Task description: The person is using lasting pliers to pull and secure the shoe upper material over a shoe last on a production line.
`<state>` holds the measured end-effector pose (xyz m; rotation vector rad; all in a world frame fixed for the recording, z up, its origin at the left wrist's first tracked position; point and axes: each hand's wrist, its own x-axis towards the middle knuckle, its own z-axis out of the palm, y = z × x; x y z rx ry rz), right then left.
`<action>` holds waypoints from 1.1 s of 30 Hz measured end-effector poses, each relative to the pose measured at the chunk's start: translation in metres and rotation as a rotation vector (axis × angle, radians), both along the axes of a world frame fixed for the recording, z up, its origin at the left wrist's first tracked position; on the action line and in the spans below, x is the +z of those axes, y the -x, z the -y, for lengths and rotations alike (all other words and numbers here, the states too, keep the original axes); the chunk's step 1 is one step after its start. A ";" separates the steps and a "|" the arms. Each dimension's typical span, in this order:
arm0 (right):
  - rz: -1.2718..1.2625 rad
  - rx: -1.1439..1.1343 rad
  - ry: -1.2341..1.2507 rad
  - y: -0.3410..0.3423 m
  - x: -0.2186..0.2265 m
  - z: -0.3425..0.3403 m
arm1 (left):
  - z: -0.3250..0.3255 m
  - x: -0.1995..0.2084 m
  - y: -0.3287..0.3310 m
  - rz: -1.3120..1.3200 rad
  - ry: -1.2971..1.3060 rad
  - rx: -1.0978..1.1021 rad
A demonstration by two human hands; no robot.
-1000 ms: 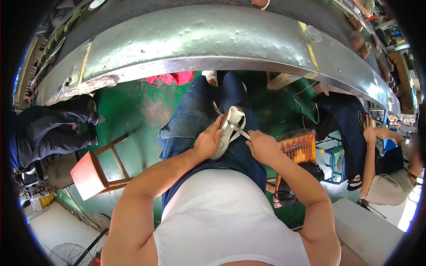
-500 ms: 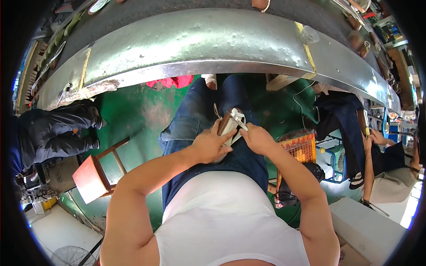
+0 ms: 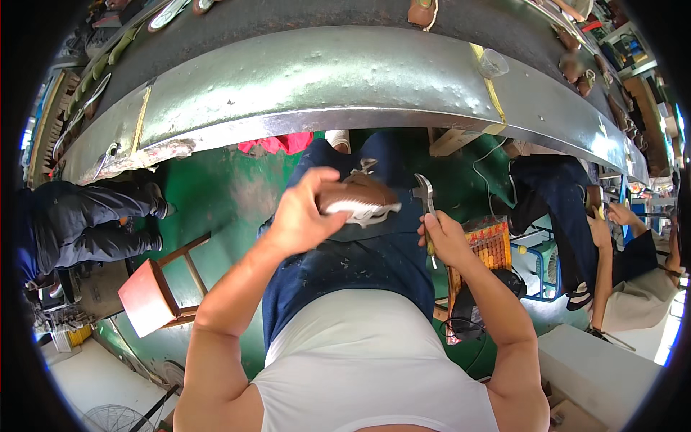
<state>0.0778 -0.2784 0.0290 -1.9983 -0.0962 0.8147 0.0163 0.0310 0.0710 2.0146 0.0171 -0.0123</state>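
Clasping one brown-and-white, leather-look shoe (image 3: 366, 194) is my left hand (image 3: 306, 216), fingers curled; gripping one curved-headed, yellowish-handled metal tool (image 3: 427, 193) is my right hand (image 3: 446, 237), fingers wrapped.

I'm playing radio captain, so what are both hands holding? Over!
Left hand: gripping brown shoe, motion-blurred. Right hand: holding metal tool, apart from shoe. Nothing seen between them.

Mid-frame, the left hand (image 3: 304, 217) held a brown-and-white shoe (image 3: 366, 193); right of centre, the right hand (image 3: 446, 237) gripped a curved metal tool (image 3: 427, 191).
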 end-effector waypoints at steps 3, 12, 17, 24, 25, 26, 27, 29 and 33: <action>-0.057 -0.092 -0.045 0.003 0.000 0.000 | 0.020 -0.002 -0.035 0.178 0.537 0.158; -0.305 0.065 -0.154 0.024 0.004 0.008 | 0.039 -0.069 0.009 -0.347 -0.320 -0.208; -0.189 0.489 0.081 0.031 0.018 -0.007 | 0.036 -0.067 0.038 -0.386 -0.254 -0.045; -0.142 0.587 0.197 0.024 0.012 -0.019 | 0.047 -0.080 0.029 -0.104 -0.437 -0.019; -0.138 0.589 0.198 0.024 0.008 -0.019 | 0.049 -0.083 0.025 -0.035 -0.493 -0.026; -0.048 0.621 0.241 0.025 0.004 -0.019 | 0.047 -0.085 0.024 -0.032 -0.493 -0.023; 0.042 0.651 0.283 0.027 0.000 -0.018 | 0.044 -0.085 0.023 -0.123 -0.432 -0.001; 0.099 0.633 0.292 0.031 -0.010 -0.014 | 0.033 -0.102 0.024 -0.266 -0.076 0.163; 0.068 0.693 0.378 0.025 0.009 -0.020 | 0.038 -0.083 0.035 -0.194 -0.062 0.151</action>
